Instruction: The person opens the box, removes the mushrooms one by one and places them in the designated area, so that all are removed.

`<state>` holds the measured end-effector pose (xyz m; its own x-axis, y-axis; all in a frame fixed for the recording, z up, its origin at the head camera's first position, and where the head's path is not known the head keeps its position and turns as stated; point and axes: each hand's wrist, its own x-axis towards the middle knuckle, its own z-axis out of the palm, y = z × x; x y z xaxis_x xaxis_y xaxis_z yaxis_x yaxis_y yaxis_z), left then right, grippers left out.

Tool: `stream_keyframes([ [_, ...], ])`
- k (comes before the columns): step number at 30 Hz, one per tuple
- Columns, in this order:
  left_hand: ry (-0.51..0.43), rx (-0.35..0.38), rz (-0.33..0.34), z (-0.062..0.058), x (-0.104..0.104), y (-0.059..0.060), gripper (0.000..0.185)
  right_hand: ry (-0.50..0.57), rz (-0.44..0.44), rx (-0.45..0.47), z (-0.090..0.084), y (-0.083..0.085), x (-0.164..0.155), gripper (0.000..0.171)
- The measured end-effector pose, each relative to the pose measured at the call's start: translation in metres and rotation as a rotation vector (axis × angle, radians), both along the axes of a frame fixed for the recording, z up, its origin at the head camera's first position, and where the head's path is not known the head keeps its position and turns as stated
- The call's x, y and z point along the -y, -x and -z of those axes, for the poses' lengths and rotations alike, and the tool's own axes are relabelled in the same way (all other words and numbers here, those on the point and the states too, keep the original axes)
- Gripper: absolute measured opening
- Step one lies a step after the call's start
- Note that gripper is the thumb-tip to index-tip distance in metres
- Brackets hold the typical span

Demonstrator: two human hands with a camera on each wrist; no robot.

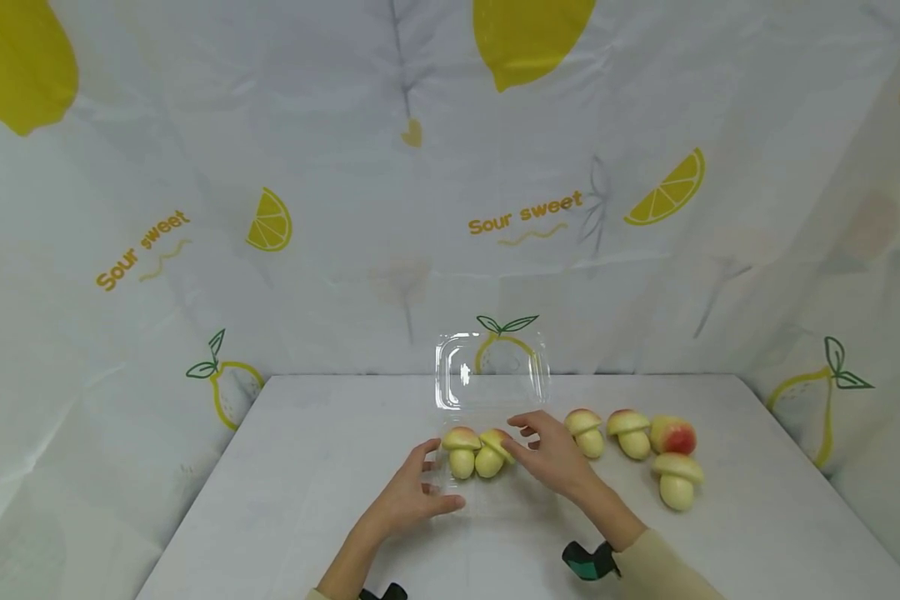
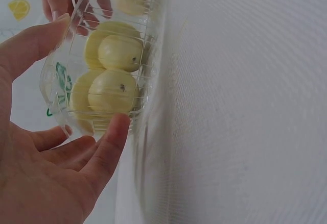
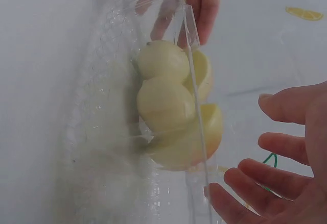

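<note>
A clear plastic clamshell box (image 1: 487, 504) sits mid-table with its lid (image 1: 492, 390) raised at the back. Two pale yellow toy mushrooms with blushed caps lie side by side in it, a left one (image 1: 461, 454) and a right one (image 1: 489, 462). My left hand (image 1: 408, 498) grips the box's left end, thumb toward the front, other fingers along the side. Over the right end hovers my right hand (image 1: 553, 454), fingers spread beside the right mushroom and holding nothing. In the right wrist view, a gap shows between the right fingers (image 3: 278, 147) and that mushroom (image 3: 191, 142).
To the right on the white table (image 1: 285, 483) lie three more mushrooms, one nearest the box (image 1: 585, 432), one beside it (image 1: 630, 433), one in front (image 1: 677, 481). A round red-blushed piece (image 1: 673, 435) touches them. A lemon-print curtain (image 1: 360, 208) hangs behind.
</note>
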<state>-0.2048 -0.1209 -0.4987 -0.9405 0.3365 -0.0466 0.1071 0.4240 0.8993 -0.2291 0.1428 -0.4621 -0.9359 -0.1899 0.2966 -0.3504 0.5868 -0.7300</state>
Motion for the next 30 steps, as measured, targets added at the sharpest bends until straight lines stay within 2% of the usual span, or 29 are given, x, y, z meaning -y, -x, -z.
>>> stream_keyframes([
  [6,-0.011,-0.009,0.005,0.001,0.002,0.001,0.099,-0.025,-0.044,-0.003,0.003,0.004,0.005,0.031],
  [16,-0.001,-0.011,0.007,-0.001,-0.001,-0.001,0.098,-0.065,-0.029,0.071,0.006,0.01,0.015,0.037],
  [30,0.005,0.008,0.005,-0.001,-0.001,0.0,0.098,-0.078,-0.01,0.082,0.017,0.019,0.018,0.03],
])
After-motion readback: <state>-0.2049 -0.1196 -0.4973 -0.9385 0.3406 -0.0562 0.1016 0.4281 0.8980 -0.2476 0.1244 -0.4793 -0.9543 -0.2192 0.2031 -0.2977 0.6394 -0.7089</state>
